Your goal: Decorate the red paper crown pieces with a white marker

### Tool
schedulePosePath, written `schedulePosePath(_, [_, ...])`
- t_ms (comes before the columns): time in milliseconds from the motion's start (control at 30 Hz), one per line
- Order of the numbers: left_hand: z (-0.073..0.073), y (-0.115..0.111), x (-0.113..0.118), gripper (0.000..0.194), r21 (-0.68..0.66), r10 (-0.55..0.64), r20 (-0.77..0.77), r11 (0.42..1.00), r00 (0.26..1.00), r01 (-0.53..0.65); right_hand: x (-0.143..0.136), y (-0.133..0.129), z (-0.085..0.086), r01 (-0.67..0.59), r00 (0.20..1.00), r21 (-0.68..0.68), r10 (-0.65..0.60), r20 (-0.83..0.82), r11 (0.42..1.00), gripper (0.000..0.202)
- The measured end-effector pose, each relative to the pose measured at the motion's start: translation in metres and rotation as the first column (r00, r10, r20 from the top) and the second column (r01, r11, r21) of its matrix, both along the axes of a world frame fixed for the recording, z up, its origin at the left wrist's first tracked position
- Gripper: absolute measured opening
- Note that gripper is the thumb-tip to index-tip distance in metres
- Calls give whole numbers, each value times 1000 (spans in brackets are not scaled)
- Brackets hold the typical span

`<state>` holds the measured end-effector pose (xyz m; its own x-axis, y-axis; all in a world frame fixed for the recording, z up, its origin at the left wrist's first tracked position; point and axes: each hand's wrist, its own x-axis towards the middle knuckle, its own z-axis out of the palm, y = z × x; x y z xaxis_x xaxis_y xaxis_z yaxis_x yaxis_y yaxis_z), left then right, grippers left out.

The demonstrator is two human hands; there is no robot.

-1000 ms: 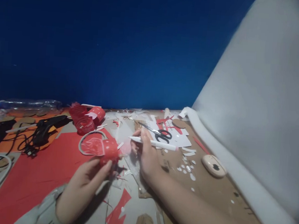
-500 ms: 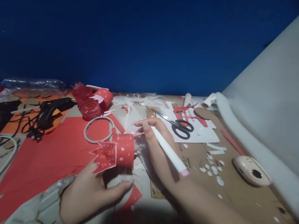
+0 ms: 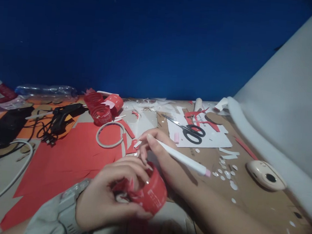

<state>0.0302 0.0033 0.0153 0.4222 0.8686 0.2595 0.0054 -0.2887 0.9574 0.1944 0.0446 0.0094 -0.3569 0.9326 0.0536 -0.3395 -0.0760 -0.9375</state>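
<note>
My left hand (image 3: 111,189) is wrapped round a red paper ring (image 3: 154,195) with white markings, its fingers reaching into the ring and the thumb along the near side. A white marker (image 3: 185,157) with a pink end lies in the grip of my right hand (image 3: 156,146), its tip near my fingertips, just above the ring. A pink cap (image 3: 176,138) rests behind the right hand, beside black-handled scissors (image 3: 194,134) on white paper. Left of my hands, a roll of tape (image 3: 110,135) sits on red paper sheets (image 3: 71,153).
Red curled pieces (image 3: 101,114) lie at the back, a black glue gun (image 3: 63,118) with cables at the left. A clear bottle (image 3: 46,91) lies by the blue wall. Small white scraps (image 3: 227,174) and a cream rounded device (image 3: 265,174) are at the right.
The red ring has turned and moved right and nearer, with my left hand now wrapped round it. The marker has tilted flatter. The pink cap now shows, and the view has shifted slightly.
</note>
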Motion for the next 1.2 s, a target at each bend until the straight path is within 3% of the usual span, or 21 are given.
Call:
schedulePosePath(100, [-3,2,-3,21,-113,102,92,989,991,-92,0,2,-3,12,999,13,-11,-38,1000,23])
schedulePosePath(233, [-4,5,-5,21,-356,219,118,920,969,-165,1,8,-9,31,998,-27,-33,-45,999,25])
schedulePosePath(333, [-4,7,-2,31,-476,220,190,873,957,-106,1,9,-9,62,997,-38,-60,51,997,28])
schedulePosePath(433, [-6,8,0,39,-481,180,224,875,958,-52,0,6,-5,101,987,-49,-94,134,994,31])
schedulePosePath(533, [-10,6,0,43,-346,249,131,918,960,-191,1,4,-3,127,978,-27,-120,173,992,31])
schedulePosePath(633, [-11,2,-3,48,29,388,-71,922,919,-387,4,4,-5,197,959,22,-197,201,980,30])
schedulePosePath(700, [-10,-1,-5,52,325,428,-281,884,859,-335,6,5,-6,245,942,34,-247,227,969,30])
schedulePosePath(767, [-8,-2,-6,49,472,451,-459,854,765,-220,7,5,-6,256,925,66,-264,272,964,30])
schedulePosePath(833, [-6,-1,-6,45,507,456,-524,846,719,-168,7,4,-4,229,913,116,-255,318,966,30])
schedulePosePath(1000, [-5,-2,-5,40,514,439,-481,843,759,-161,2,0,-1,132,916,137,-173,361,982,32])
schedulePosePath(1100, [-3,1,-5,38,529,473,-457,825,753,-197,-1,0,-4,178,921,144,-216,323,974,28])
schedulePosePath(1200, [-1,9,-5,37,567,482,-418,801,770,-194,-1,1,-7,284,945,139,-302,128,949,25])
